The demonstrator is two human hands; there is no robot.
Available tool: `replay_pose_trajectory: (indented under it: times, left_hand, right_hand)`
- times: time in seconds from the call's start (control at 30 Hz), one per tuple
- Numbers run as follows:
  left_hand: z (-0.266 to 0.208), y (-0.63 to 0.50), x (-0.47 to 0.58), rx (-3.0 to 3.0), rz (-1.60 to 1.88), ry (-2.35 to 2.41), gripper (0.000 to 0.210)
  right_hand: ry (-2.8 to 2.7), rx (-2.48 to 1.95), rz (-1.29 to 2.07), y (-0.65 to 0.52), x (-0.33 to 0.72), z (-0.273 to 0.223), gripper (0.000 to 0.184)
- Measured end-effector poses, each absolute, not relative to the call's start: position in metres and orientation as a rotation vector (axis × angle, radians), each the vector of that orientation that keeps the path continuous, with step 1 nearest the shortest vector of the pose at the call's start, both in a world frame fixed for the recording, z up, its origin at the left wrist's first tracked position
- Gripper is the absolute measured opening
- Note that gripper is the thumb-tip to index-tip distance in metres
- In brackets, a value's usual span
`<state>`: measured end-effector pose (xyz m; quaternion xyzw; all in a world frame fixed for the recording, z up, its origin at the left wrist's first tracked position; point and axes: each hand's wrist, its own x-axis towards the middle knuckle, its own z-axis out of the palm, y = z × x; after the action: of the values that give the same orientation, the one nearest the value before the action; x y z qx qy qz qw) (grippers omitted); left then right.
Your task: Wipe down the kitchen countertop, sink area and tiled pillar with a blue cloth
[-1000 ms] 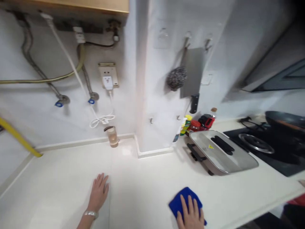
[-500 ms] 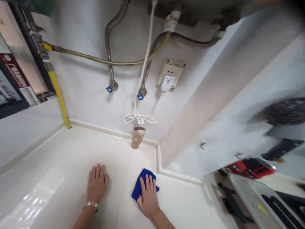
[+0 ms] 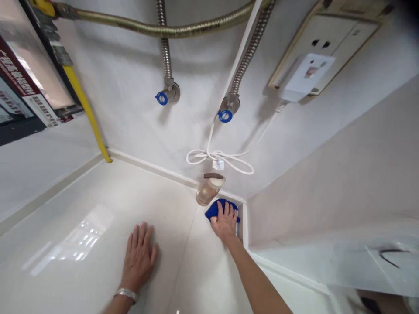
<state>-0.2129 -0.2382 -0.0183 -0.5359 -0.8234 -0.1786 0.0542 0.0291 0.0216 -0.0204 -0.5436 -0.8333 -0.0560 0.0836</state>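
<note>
I see the blue cloth [image 3: 216, 208] pressed flat in the far corner of the white surface [image 3: 81, 244], right where the two walls meet, and it sits just beside a small clear jar with a dark lid [image 3: 208, 190]. My right hand [image 3: 225, 221] lies on top of the cloth with fingers spread and palm down, pinning it rather than gripping it. My left hand [image 3: 139, 256] rests flat and wide open on the bare surface, well apart from the cloth, a metal bracelet [image 3: 125, 294] at the wrist. Above the jar hangs a looped white cable [image 3: 222, 158]; higher up are two blue-capped valves [image 3: 161, 97] on metal hoses and a wall socket [image 3: 322, 52], with a yellow pipe [image 3: 87, 111] off to the left
</note>
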Motion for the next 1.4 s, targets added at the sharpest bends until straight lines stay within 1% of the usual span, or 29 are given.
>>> replay_pose_trajectory:
  times: [0.1, 0.2, 0.4, 0.53, 0.67, 0.8, 0.93, 1.03, 1.1, 1.17, 1.27, 1.33, 1.4]
  left_hand:
    - [-0.018, -0.238, -0.213, -1.635, -0.551, -2.526, 0.059]
    - [-0.016, -0.238, -0.213, -1.637, -0.575, -2.542, 0.06]
    - [-0.008, -0.237, -0.209, -1.608, -0.589, -2.543, 0.057]
    - [-0.01, -0.237, -0.211, -1.601, -0.631, -2.53, 0.058]
    - [-0.012, -0.244, -0.213, -1.639, -0.651, -2.529, 0.057]
    - [-0.008, -0.281, -0.216, -1.702, -0.612, -2.532, 0.054]
    - [-0.003, -0.35, -0.227, -1.633, -0.483, -2.589, 0.054]
    - [0.0, -0.413, -0.236, -1.453, -0.388, -2.674, 0.057]
    - [0.002, -0.455, -0.239, -1.319, -0.357, -2.731, 0.06]
    - [0.005, -0.49, -0.236, -1.206, -0.332, -2.789, 0.065]
    - [0.006, -0.523, -0.226, -1.071, -0.317, -2.877, 0.069]
    - [0.005, -0.531, -0.218, -1.004, -0.326, -2.922, 0.069]
    - [0.004, -0.531, -0.211, -0.932, -0.337, -2.942, 0.067]
  right_hand:
    - [-2.484, -1.66, -0.125, 0.014, 0.028, -0.017, 0.071]
    - [-2.52, -1.623, -0.086, -0.017, 0.033, -0.015, 0.073]
    - [-2.65, -1.365, 0.023, -0.134, 0.053, -0.021, 0.08]
    - [-2.738, -1.234, 0.046, -0.211, 0.085, -0.022, 0.086]
    - [-2.744, -1.223, 0.021, -0.258, 0.139, -0.019, 0.087]
    - [-2.679, -1.325, -0.06, -0.281, 0.211, -0.021, 0.09]
    - [-2.605, -1.418, -0.154, -0.28, 0.302, -0.036, 0.09]
    - [-2.539, -1.492, -0.198, -0.269, 0.365, -0.052, 0.086]
    - [-2.45, -1.566, -0.227, -0.259, 0.389, -0.061, 0.082]
    - [-2.319, -1.677, -0.253, -0.249, 0.393, -0.065, 0.076]
    - [-2.151, -1.868, -0.274, -0.236, 0.363, -0.06, 0.072]
    - [-2.16, -1.914, -0.274, -0.227, 0.328, -0.051, 0.071]
    - [-2.256, -1.867, -0.282, -0.219, 0.29, -0.042, 0.069]
